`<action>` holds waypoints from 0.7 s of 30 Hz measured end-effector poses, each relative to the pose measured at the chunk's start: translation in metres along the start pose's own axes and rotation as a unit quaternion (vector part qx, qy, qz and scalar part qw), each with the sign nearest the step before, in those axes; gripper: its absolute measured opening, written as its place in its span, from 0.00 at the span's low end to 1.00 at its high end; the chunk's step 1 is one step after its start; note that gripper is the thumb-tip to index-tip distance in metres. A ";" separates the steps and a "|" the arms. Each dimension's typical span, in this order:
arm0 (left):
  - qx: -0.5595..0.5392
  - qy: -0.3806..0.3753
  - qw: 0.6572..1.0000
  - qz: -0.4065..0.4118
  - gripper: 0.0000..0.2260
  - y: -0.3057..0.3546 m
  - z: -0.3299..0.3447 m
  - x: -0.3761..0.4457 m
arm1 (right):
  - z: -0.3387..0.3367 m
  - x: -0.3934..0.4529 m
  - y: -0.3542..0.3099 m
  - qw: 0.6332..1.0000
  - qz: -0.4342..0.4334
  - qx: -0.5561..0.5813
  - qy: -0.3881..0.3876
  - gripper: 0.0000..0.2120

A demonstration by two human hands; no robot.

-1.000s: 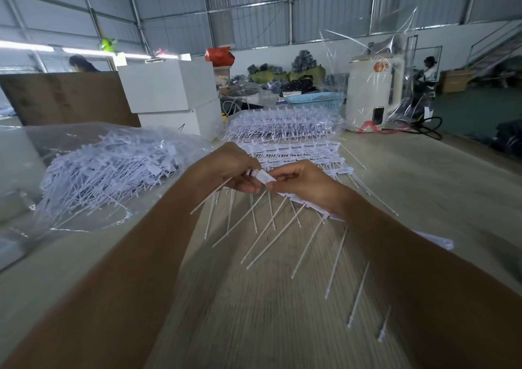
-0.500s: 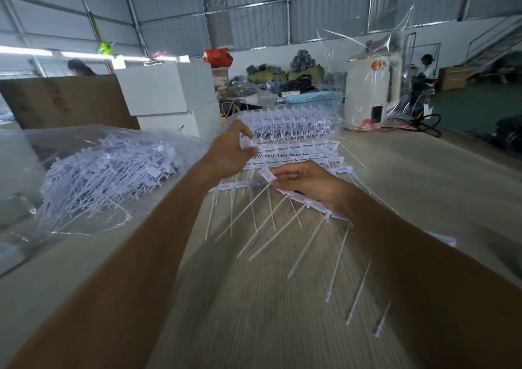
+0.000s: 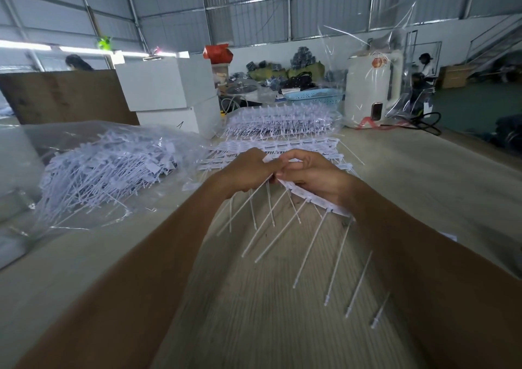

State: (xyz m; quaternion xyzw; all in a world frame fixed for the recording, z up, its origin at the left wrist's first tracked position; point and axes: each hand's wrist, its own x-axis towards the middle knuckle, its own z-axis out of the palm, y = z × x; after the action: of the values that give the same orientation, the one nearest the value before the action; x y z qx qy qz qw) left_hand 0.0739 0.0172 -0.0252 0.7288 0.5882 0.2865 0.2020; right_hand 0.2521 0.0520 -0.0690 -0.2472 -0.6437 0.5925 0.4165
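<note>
Surface: pale wood-grain surface [image 3: 423,176]
Left: clear plastic bag of loose white ties [image 3: 107,168]
Middle: flat white tie strips [image 3: 296,147]

The strip of plastic ties [image 3: 303,195] is white, as are the loose ties [image 3: 107,171] in their clear bag [image 3: 56,137] and the stacked boxes [image 3: 166,83]. The table [image 3: 282,326] is pale beige with fine lengthwise streaks. The latticed basket [image 3: 313,97] is light blue, the board [image 3: 62,94] is brown and the sack [image 3: 217,53] is red.

Bare left grip [image 3: 245,173], bare right grip [image 3: 313,179], bare forearms [image 3: 127,269], short trimmed fingernails [image 3: 279,174]
</note>
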 end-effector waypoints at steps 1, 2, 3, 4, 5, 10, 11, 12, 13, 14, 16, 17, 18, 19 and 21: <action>0.003 0.017 1.000 0.011 0.25 0.002 -0.001 0.001 | -0.002 0.000 -0.002 1.000 0.004 -0.008 0.001 0.17; 0.003 0.035 0.999 0.022 0.25 0.004 -0.002 0.002 | -0.004 0.000 -0.005 1.000 0.012 -0.019 -0.002 0.18; 0.000 0.055 0.998 0.031 0.24 0.004 -0.002 0.004 | -0.006 -0.001 -0.007 0.999 0.027 -0.033 -0.009 0.18; -0.007 0.075 0.996 0.037 0.23 0.005 -0.002 0.005 | -0.007 -0.002 -0.010 0.997 0.046 -0.054 -0.023 0.17; -0.017 0.096 0.995 0.039 0.23 0.005 -0.002 0.005 | -0.008 -0.004 -0.012 0.994 0.065 -0.082 -0.042 0.17; -0.043 0.138 0.990 -0.004 0.21 0.006 0.000 0.003 | -0.003 -0.008 -0.012 0.987 0.048 -0.147 -0.049 0.10; -0.055 0.138 0.989 -0.021 0.19 0.006 -0.001 0.003 | 0.000 -0.008 -0.013 0.985 0.030 -0.164 -0.039 0.11; -0.069 0.136 0.987 -0.040 0.18 0.006 -0.002 0.003 | 0.002 -0.007 -0.013 0.983 0.016 -0.178 -0.029 0.12; -0.081 0.133 0.986 -0.059 0.17 0.007 -0.002 0.003 | 0.004 -0.006 -0.015 0.982 0.004 -0.189 -0.021 0.11; -0.088 0.130 0.984 -0.078 0.16 0.008 -0.003 0.003 | 0.006 -0.004 -0.017 0.979 -0.007 -0.202 -0.014 0.10; -0.088 0.128 0.981 -0.116 0.14 0.010 -0.004 0.003 | 0.007 0.000 -0.023 0.963 -0.035 -0.265 -0.012 0.10; -0.084 0.126 0.980 -0.131 0.14 0.010 -0.005 0.003 | 0.008 0.002 -0.025 0.952 -0.049 -0.303 -0.016 0.11; -0.083 0.119 0.979 -0.141 0.13 0.011 -0.005 0.002 | 0.009 0.004 -0.024 0.943 -0.063 -0.325 -0.017 0.13; -0.088 0.106 0.980 -0.146 0.13 0.010 -0.007 0.002 | 0.010 0.005 -0.021 0.944 -0.072 -0.323 -0.014 0.13; -0.110 0.059 0.980 -0.153 0.15 0.008 -0.009 0.002 | 0.010 0.004 -0.014 0.960 -0.078 -0.270 0.000 0.09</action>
State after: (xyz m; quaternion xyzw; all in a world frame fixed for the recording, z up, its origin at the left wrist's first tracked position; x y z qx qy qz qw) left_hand 0.0738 0.0168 -0.0131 0.5856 0.6683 0.3575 0.2874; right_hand 0.2446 0.0472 -0.0544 -0.2991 -0.7970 0.3623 0.3796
